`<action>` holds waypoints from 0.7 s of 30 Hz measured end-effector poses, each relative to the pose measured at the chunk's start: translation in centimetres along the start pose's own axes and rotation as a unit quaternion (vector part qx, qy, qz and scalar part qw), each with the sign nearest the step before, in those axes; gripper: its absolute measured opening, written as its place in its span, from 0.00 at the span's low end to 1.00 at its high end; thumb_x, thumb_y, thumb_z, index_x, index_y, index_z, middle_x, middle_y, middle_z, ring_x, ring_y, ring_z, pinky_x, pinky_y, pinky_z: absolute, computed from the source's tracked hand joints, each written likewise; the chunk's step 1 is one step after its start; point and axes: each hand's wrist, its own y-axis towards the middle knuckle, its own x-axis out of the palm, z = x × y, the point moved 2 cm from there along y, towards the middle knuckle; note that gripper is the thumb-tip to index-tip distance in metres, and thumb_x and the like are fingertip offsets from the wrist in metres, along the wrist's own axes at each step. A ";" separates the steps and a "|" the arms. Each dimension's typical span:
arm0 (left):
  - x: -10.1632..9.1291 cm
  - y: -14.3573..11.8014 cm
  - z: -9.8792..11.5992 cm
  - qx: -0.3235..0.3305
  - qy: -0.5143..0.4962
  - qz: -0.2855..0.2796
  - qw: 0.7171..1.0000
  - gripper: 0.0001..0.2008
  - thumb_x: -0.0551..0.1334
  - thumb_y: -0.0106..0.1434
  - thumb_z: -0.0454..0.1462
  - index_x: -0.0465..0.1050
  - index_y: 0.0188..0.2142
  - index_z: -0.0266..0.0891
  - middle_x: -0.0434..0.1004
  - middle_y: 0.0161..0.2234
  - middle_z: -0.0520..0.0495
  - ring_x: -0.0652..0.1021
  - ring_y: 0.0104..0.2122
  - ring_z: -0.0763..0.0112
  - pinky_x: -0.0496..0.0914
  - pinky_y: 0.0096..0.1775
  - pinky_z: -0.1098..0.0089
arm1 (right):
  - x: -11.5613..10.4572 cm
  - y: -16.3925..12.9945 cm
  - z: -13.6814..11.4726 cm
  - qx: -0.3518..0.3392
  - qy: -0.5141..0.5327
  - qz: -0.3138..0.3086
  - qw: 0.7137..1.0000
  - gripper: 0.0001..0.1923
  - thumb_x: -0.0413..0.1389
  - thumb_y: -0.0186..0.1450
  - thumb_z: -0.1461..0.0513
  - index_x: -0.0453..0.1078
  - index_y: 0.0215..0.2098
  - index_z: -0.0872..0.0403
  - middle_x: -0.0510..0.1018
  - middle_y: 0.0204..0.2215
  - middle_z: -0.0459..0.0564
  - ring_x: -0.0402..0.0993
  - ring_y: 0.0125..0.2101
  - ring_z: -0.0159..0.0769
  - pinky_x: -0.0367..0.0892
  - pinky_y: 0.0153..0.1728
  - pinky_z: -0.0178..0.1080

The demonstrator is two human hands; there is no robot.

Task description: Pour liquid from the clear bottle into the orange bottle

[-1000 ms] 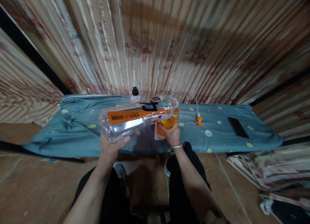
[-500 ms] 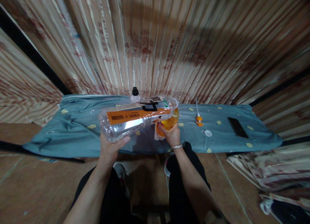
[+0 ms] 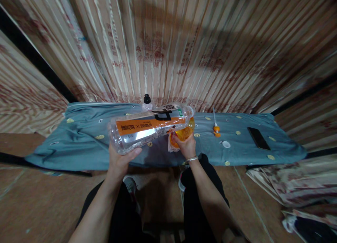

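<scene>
A large clear plastic bottle (image 3: 150, 125) with an orange and silver label lies tilted nearly flat in the air, its base gripped by my left hand (image 3: 119, 160). The bottle's neck points right, over the top of an orange bottle (image 3: 184, 132). My right hand (image 3: 187, 144) is wrapped round that orange bottle, which stands on a whitish folded tissue (image 3: 172, 147). The neck of the clear bottle hides the orange bottle's mouth. Whether liquid passes between them I cannot tell.
On the blue cloth-covered table (image 3: 84, 144) lie an orange pump head (image 3: 216, 130) with its tube, a white cap (image 3: 226, 144) and a black phone (image 3: 258, 138). A small bottle with a black cap (image 3: 146, 99) stands behind the clear bottle. A patterned curtain (image 3: 168, 53) hangs behind.
</scene>
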 end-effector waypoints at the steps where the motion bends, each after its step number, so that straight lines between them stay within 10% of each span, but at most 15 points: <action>1: 0.1 0.0 0.2 -0.002 -0.002 -0.001 1.000 0.37 0.83 0.38 0.45 0.79 0.49 0.43 0.84 0.47 0.44 0.82 0.52 0.45 0.74 0.60 0.48 | 0.0 0.0 0.0 0.000 -0.002 0.000 1.000 0.40 0.70 0.46 0.39 0.66 0.48 0.51 0.86 0.38 0.59 0.85 0.44 0.61 0.78 0.43 0.52; 21: 0.1 0.0 -0.2 0.010 0.004 0.005 1.000 0.37 0.83 0.38 0.46 0.79 0.48 0.42 0.84 0.46 0.44 0.83 0.50 0.48 0.75 0.58 0.52 | 0.0 0.0 0.1 -0.011 -0.001 -0.002 1.000 0.40 0.69 0.47 0.38 0.66 0.48 0.51 0.87 0.39 0.60 0.85 0.45 0.59 0.78 0.43 0.51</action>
